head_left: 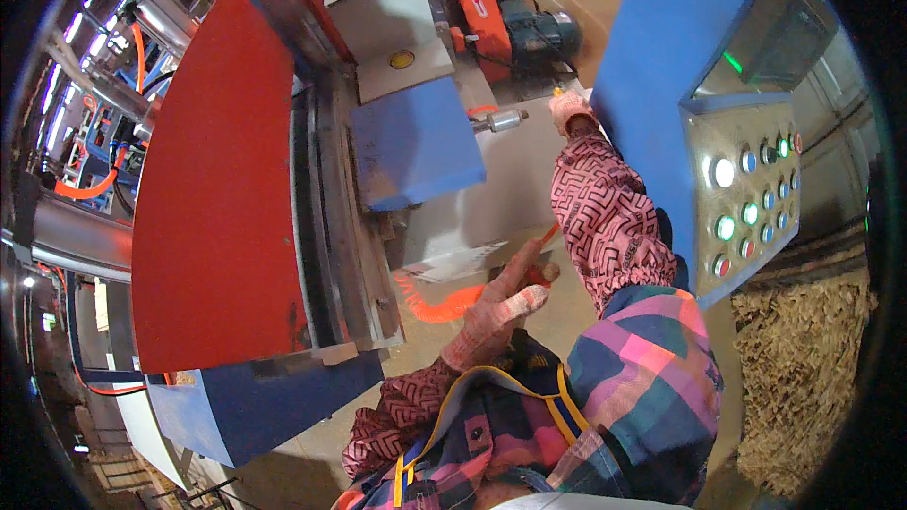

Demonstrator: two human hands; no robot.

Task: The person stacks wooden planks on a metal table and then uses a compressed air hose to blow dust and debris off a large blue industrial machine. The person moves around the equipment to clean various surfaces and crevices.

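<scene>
My right hand (573, 113), in a pale pinkish glove, reaches far forward between the machine and the blue control cabinet (652, 47). Its fingers are closed, and a small yellow tip shows at them; what they grip is too small to name. Closer to my body, my left hand (501, 314) wears a similar glove. It appears closed around something partly hidden, with a thin orange piece (551, 232) showing past the fingers. An orange coiled hose (444, 307) runs up to this hand from behind. Patterned pink sleeve covers reach over both forearms.
Left of me stands a machine with a curved red panel (213, 198) and a blue plate (416, 144). A motor (543, 36) sits at the back. On the right are a panel of lit buttons (746, 194) and a stack of wood pieces (798, 368).
</scene>
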